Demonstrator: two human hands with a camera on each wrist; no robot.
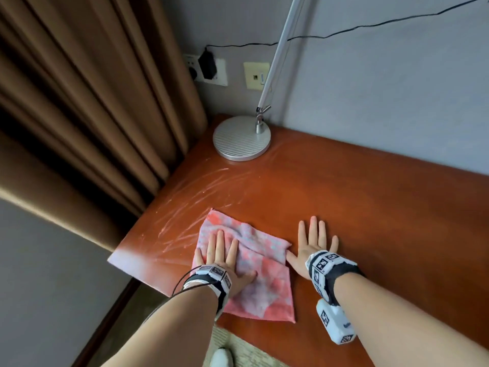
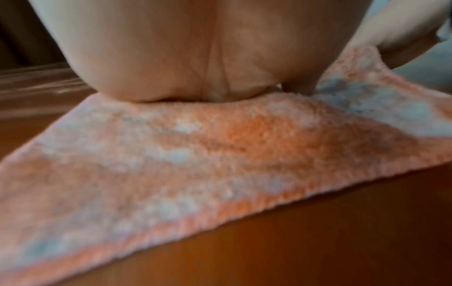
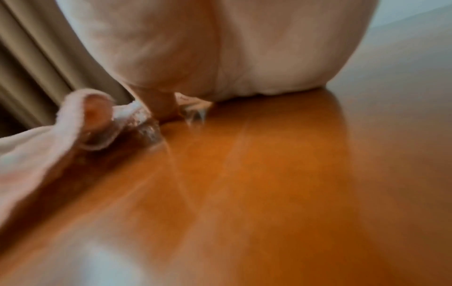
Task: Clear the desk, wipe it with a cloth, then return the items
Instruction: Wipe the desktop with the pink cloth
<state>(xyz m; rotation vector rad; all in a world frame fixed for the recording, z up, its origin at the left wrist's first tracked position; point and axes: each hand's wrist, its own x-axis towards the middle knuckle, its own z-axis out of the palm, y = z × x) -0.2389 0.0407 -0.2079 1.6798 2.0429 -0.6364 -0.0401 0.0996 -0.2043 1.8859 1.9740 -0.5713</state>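
From the head view, a glossy reddish-brown wooden desk (image 1: 344,202) carries a fluffy pink-and-grey mottled cloth (image 1: 262,282), rumpled along its far edge, near the front left corner. The left hand (image 1: 225,258) lies flat on the cloth, fingers straight and spread, gripping nothing. The right hand (image 1: 315,245) presses flat on bare wood just beside the cloth, fingers splayed, holding nothing. Pale streaks (image 1: 190,205) smear the surface beyond the cloth. A ribbed round metal lamp base (image 1: 241,140) stands at the back, beside brown pleated curtains (image 1: 87,107).

The left wrist view shows what the head view misses: the cloth's (image 2: 220,154) fuzzy pile dented under the palm heel.

The right wrist view shows a curled cloth edge (image 3: 80,120) lifted off the wood.
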